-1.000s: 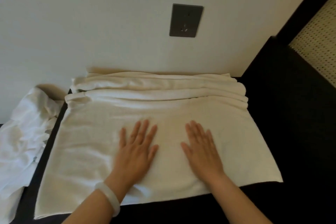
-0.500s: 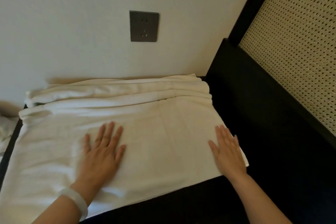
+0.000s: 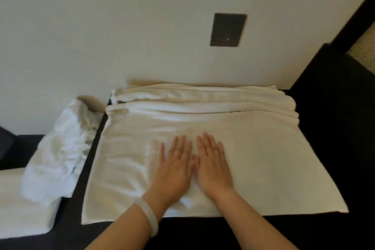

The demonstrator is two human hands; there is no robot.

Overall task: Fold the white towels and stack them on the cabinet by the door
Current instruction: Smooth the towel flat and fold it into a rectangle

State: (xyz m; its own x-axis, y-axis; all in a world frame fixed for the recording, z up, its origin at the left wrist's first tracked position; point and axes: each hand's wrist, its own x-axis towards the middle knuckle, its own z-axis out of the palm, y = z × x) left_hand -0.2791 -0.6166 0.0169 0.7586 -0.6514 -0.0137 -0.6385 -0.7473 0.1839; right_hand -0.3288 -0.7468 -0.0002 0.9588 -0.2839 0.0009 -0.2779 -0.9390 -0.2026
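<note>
Black counter point(image 3: 324, 148) runs beneath a dark socket plate point(image 3: 228, 29). Below that plate lies the white towel point(image 3: 274, 158), probably soft, light and limp. The left hand point(image 3: 174, 168) and right hand point(image 3: 213, 166) press it, fingers straight, grasping nothing. Best lifted by its corners. No legible writing.

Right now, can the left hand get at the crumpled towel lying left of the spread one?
Probably yes. The left hand lies flat on the spread towel, holding nothing, and nothing stands between it and the crumpled towel on that side.
</note>
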